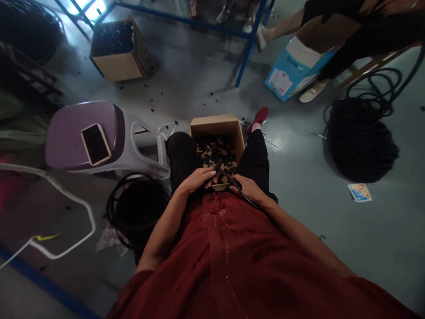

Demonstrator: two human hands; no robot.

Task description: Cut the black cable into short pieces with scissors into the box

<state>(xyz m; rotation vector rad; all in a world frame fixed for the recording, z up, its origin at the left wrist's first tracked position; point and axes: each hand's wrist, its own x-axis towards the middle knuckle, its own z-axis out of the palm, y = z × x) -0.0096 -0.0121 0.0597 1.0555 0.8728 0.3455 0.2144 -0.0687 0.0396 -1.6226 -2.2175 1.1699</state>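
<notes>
Seated, I hold a short length of black cable across my lap. My left hand curls around its upper end, and my right hand grips it lower down. Between my knees and just beyond both hands stands an open cardboard box. It holds a heap of small black pieces. My hands partly hide the near side of the box.
A lilac plastic stool carrying a phone stands to my left. Black cable coils lie to my right, with another coil by my left side. A second box, blue frame and seated person's leg lie ahead.
</notes>
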